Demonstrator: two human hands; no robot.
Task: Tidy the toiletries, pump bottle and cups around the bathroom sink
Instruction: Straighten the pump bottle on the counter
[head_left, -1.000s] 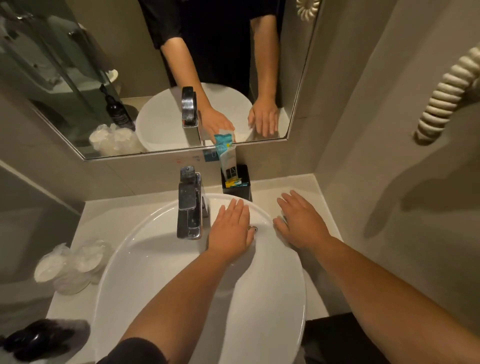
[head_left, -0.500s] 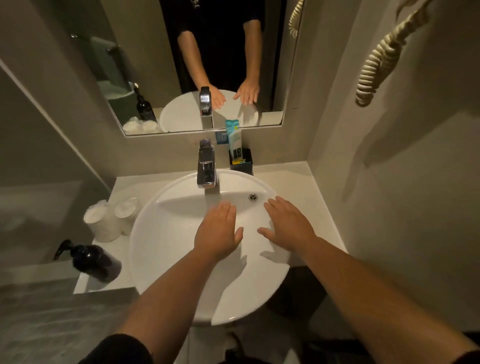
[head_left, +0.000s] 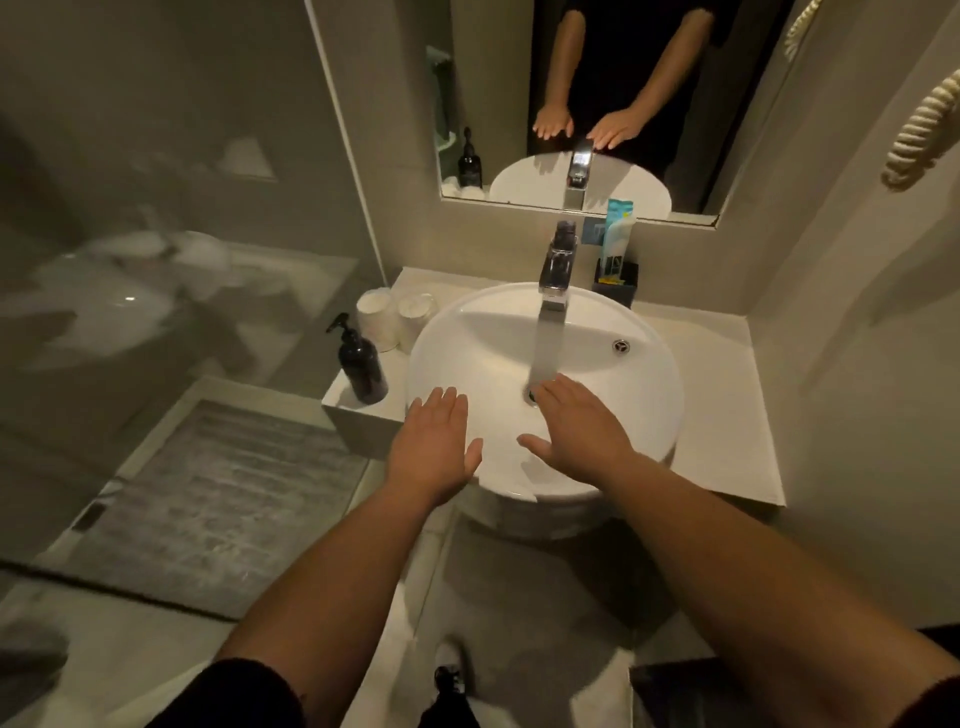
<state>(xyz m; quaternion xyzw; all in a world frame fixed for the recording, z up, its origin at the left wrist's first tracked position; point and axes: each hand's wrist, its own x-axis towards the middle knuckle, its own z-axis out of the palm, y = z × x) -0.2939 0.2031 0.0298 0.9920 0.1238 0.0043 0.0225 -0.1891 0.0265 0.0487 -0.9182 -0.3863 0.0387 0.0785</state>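
Observation:
A round white sink (head_left: 644, 395) sits on a pale counter. My left hand (head_left: 434, 447) hovers flat over the sink's front left rim, fingers straight, holding nothing. My right hand (head_left: 576, 431) is spread over the basin near the drain, also empty. A black pump bottle (head_left: 361, 366) stands upright at the counter's front left corner. Behind it stand two wrapped white cups (head_left: 395, 317). A teal and white tube (head_left: 618, 234) stands in a black holder (head_left: 618, 283) to the right of the chrome tap (head_left: 556, 275).
A mirror (head_left: 519, 104) hangs above the counter and reflects my arms. A glass shower panel (head_left: 182, 260) stands to the left. A coiled cord (head_left: 924, 124) hangs on the right wall. Bare counter (head_left: 717, 415) lies right of the sink. A grey mat (head_left: 208, 499) covers the floor at left.
The view has pulled back and up from the sink. Both hands have drawn toward the sink's front rim. The pump bottle and cups now show fully at the left.

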